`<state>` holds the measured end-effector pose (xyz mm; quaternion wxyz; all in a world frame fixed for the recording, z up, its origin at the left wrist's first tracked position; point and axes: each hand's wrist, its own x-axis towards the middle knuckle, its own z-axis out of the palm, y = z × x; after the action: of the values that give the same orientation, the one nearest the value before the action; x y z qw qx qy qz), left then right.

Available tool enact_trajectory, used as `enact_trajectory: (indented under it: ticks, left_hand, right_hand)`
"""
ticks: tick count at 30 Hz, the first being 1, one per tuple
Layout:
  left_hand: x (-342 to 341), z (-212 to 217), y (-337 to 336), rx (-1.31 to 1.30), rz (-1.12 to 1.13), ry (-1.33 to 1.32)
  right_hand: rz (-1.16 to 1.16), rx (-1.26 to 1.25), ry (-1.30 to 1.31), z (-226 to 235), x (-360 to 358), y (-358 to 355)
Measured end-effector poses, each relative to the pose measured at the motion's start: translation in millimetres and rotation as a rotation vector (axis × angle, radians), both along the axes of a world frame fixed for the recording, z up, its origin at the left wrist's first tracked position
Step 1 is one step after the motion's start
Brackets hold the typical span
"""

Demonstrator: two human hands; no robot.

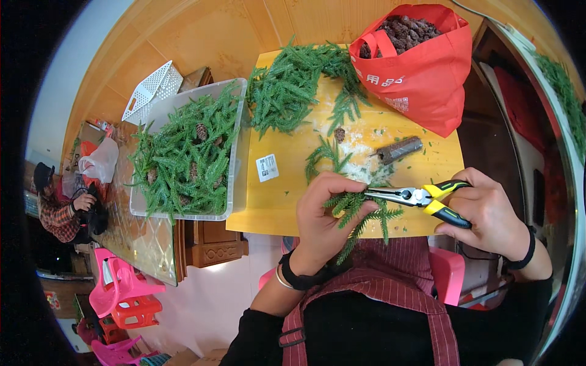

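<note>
The left hand [323,213] is pinching a sprig [360,229] over the near edge of the surface [274,204], apparently steadying it for the pliers [414,196] the right hand [491,210] is gripping. Beyond, a bag [427,79] is standing upright, likely keeping cones [406,33] contained.

Pliers [419,196] are showing yellow, black and silver. Sprig [351,224] is showing green. Apron [397,274] is running maroon with pale pinstripes; top [360,335] is showing black. Bag [421,67] is showing red with white print, cones [406,33] dark brown. Board [268,207] is showing yellow. Bin [238,146] is looking whitish, basket [152,91] white, tube [400,150] dark brown. Label [267,168] is carrying black marks on white. Chair [110,287] is showing pink, stool [135,312] red. Far shirt [56,221] is showing orange-black check.
</note>
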<state>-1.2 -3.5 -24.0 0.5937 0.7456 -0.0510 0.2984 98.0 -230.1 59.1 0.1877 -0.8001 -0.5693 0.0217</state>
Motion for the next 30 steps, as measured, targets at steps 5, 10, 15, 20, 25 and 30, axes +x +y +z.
enact_trajectory:
  ticks: [5,10,15,20,25,30]
  left_hand:
    - [1,2,0,0.03,0.008,-0.016]
    - [1,2,4,0.012,-0.016,0.036]
    - [2,18,14,-0.266,-0.265,0.134]
    - [6,31,16,0.333,0.076,-0.007]
    - [5,34,21,0.393,0.136,0.063]
    - [12,30,14,0.305,0.138,-0.023]
  right_hand:
    - [-0.023,0.001,0.007,-1,0,-1]
    - [-0.026,-0.003,-0.047,-1,1,2]
    - [-0.056,-0.056,-0.109,5,-1,2]
    - [-0.113,-0.072,-0.15,6,-7,8]
    - [-0.06,-0.044,-0.231,5,-8,20]
    - [-0.129,-0.051,-0.266,9,-16,18]
